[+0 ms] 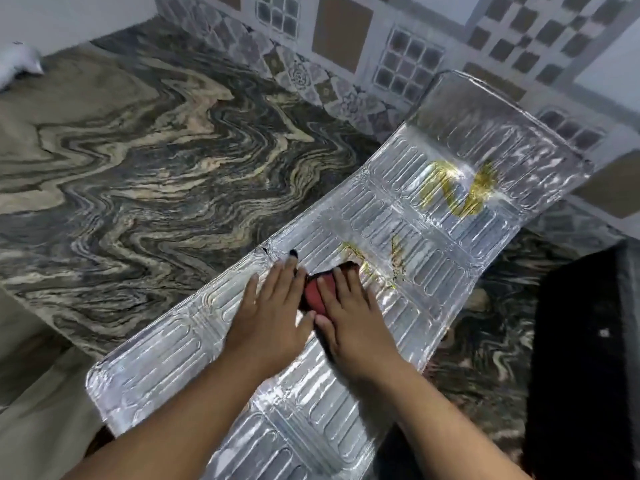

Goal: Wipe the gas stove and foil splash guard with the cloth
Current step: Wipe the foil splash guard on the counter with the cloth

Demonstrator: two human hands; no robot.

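The embossed silver foil splash guard (408, 216) lies flat and diagonal across the marble counter, its far end curling up against the tiled wall. Yellow greasy streaks mark its upper half. My left hand (273, 317) rests flat on the foil, fingers spread, holding it down. Right beside it, my right hand (353, 313) presses on a dark red cloth (313, 292), which shows between the two hands and is mostly hidden under the fingers. The black gas stove (585, 358) sits at the right edge, only partly in view.
The swirled grey and beige marble counter (156, 174) spreads to the left. A patterned tile wall (346, 39) runs behind. A white object (19, 65) sits at the far left corner. The counter's front edge drops off at the lower left.
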